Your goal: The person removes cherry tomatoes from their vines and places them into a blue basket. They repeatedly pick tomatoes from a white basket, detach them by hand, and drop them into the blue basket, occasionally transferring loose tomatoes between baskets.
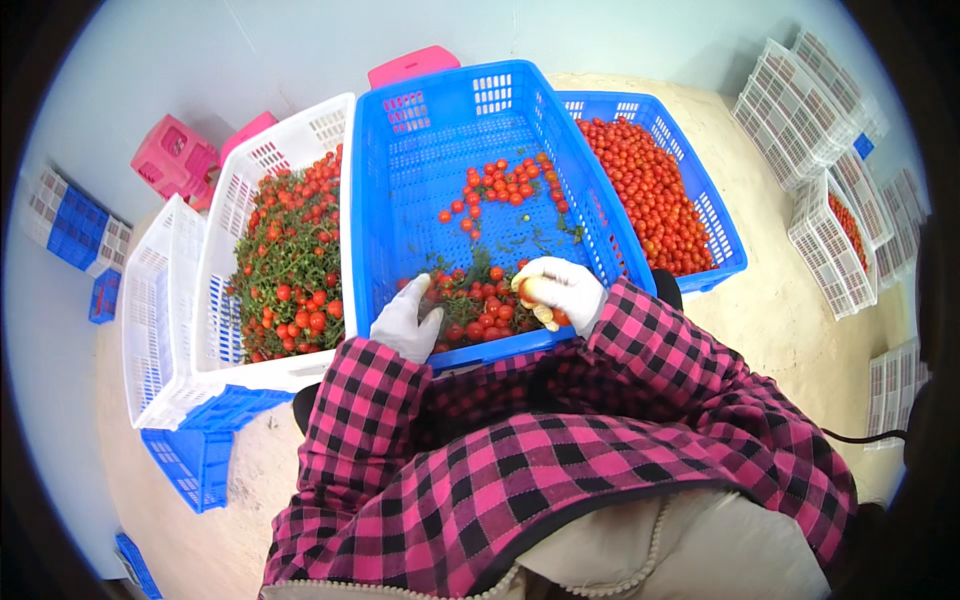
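Note:
A blue plastic crate (367, 217) stands before me, with cherry tomatoes (491, 304) and green stems heaped at its near end and more tomatoes (510, 184) scattered farther in. My left hand (409, 319), in a white glove, is at the near left of the heap, thumb and fingers apart, with nothing seen in it. My right hand (562, 292), gloved with yellowed fingertips, curls around cherry tomatoes at the heap's right side; red shows between the fingers and under the palm. How many it holds is hidden.
At left, a white crate (349, 225) holds tomatoes on green stems (289, 262). At right, a blue crate (731, 247) holds loose tomatoes (649, 195). Pink plastic stools (176, 157) stand by the wall; stacked white crates (799, 112) are at far right.

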A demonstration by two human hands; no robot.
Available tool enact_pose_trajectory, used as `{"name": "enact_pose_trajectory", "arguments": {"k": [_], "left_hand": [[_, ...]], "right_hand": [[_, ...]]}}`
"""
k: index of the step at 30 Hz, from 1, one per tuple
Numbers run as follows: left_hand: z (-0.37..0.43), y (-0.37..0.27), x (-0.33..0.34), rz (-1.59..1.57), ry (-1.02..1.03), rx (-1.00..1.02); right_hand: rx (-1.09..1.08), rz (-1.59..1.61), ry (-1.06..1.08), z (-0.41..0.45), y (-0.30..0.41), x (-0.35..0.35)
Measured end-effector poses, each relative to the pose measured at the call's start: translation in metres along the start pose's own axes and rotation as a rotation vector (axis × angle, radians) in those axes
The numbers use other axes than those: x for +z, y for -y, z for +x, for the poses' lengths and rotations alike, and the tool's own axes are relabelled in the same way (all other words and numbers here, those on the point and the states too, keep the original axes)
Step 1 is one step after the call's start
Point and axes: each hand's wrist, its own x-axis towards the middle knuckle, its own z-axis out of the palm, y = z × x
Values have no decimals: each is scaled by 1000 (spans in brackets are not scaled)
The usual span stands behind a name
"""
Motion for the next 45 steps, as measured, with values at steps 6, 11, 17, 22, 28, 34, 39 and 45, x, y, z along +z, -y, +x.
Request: {"name": "enact_pose_trajectory", "arguments": {"k": [6,11,17,22,28,34,39,45], "left_hand": [[-16,21,18,80,115,-152],[-12,35,19,146,99,-129],[-15,22,15,173,128,-163],[-16,14,10,101,205,-207],[-4,25,5,-390,458,-316],[61,-17,15,-244,600,-46],[92,-19,24,51,574,85],[105,49,-17,-514,48,-248]], "right_hand": [[170,707,-38,-3,-9,-57],[-78,822,-221,-13,4,-126],[25,827,-624,-11,-21,-219],[148,656,-974,8,-42,-245],[-14,410,-1105,17,-35,-241],[-37,-204,-612,38,28,-175],[78,-1479,-399,109,25,-88],[756,-1829,-199,169,-9,-93]]}}
